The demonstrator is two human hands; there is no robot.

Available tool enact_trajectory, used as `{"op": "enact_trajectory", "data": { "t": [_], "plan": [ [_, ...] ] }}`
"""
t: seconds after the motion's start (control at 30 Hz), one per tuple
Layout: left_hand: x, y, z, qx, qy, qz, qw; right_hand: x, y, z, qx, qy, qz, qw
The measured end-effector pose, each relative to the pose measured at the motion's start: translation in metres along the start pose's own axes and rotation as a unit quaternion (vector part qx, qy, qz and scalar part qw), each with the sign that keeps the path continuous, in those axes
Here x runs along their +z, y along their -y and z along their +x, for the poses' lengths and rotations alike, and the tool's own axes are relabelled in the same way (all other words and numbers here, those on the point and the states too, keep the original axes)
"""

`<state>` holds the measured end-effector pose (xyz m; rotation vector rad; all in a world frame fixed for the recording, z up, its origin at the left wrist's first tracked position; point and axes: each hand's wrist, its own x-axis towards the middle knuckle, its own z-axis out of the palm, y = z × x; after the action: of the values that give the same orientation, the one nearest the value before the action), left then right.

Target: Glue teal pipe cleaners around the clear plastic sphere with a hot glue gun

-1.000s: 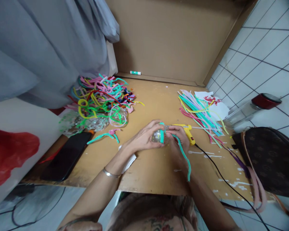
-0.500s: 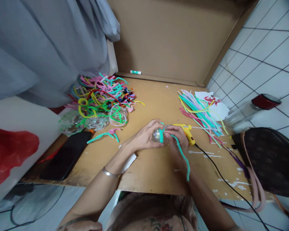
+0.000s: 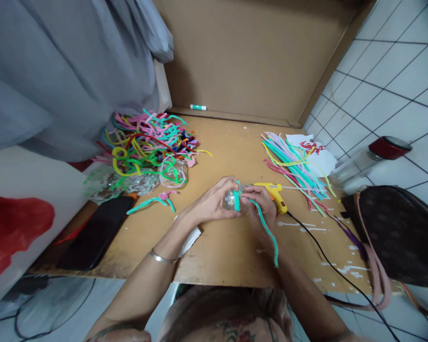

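Observation:
My left hand point(image 3: 219, 198) is wrapped round a small clear plastic ball or cup point(image 3: 228, 201), gripping it from the left. A turquoise pipe cleaner point(image 3: 267, 228) runs as a band across the clear piece, and its loose end hangs down over my right forearm. With fingers pinched, my right hand point(image 3: 260, 199) holds this pipe cleaner close to the clear piece. Just behind the right hand lies a yellow hot glue gun point(image 3: 276, 194), its tip pointing left. The clear piece's exact shape is partly hidden by my fingers.
Tangled pipe cleaners point(image 3: 146, 142) heap at the left, with a black phone point(image 3: 96, 232) in front. Straight pipe cleaners point(image 3: 294, 164) lie at the right, near a glass bottle point(image 3: 367, 161) and a brown bag point(image 3: 395, 232). The glue gun's cord point(image 3: 328, 259) crosses the table's right side.
The whole view has shifted slightly, so things sit a little further left. Both hands keep nearly the same hold on the clear piece and the pipe cleaner.

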<state>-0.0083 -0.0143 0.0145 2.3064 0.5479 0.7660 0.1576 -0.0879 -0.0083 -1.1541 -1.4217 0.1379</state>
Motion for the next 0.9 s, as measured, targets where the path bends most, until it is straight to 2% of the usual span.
{"op": "enact_trajectory", "data": {
  "t": [0.43, 0.63, 0.9],
  "plan": [
    [-0.0003, -0.0009, -0.0005, -0.005, 0.001, -0.002, 1.000, -0.0035, 0.0025, -0.0013, -0.006, 0.034, -0.009, 0.999],
    [0.0011, -0.0003, 0.0000, 0.005, -0.016, -0.009, 1.000, -0.0030, 0.0014, -0.0013, -0.003, 0.026, -0.005, 1.000],
    [0.0013, 0.0027, 0.0000, 0.019, -0.011, -0.008, 1.000, -0.0029, 0.0033, -0.0006, 0.007, 0.028, -0.014, 0.999]
  ]
}}
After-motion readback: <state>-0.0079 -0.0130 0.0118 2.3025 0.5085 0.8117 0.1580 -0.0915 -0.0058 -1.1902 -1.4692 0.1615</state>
